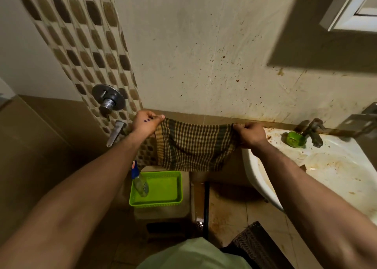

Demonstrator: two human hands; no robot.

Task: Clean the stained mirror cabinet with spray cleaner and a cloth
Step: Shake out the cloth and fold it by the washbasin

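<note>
From the head camera, both arms reach forward and the checked cloth (193, 144) hangs stretched between the two hands near the middle of the picture. The left hand (145, 123), at 9 o'clock from the cloth, pinches its upper left corner between thumb and curled fingers; small dark marks show on the back of this hand. The right hand (252, 134), at 3 o'clock from the cloth, grips the upper right corner with its fingers curled round the fabric. The hands are well apart, and the cloth sags a little between them, with its lower edge hanging free.

Below the cloth, toward 7 o'clock, a green basket (155, 204) sits on a stool (163, 212). A clear spray bottle (140, 184) with a blue top leans inside the basket, against its left wall.

The mirror cabinet (350, 9) is at 1 o'clock, at the top right corner, with only its white lower edge in view, well apart from both hands. The wall (204, 54) at 12 o'clock, behind the cloth, is speckled with brown spots.

At 4 o'clock, just beside the right hand, is a white sink (253, 166), streaked with brown stains. A tap (312, 132) stands at its back edge, with a small green thing (293, 139) just beside it; what it is I cannot tell. At 9 o'clock, on a strip of brown tiles, is a round metal shower valve (108, 99), above and to the left of the left hand
</note>
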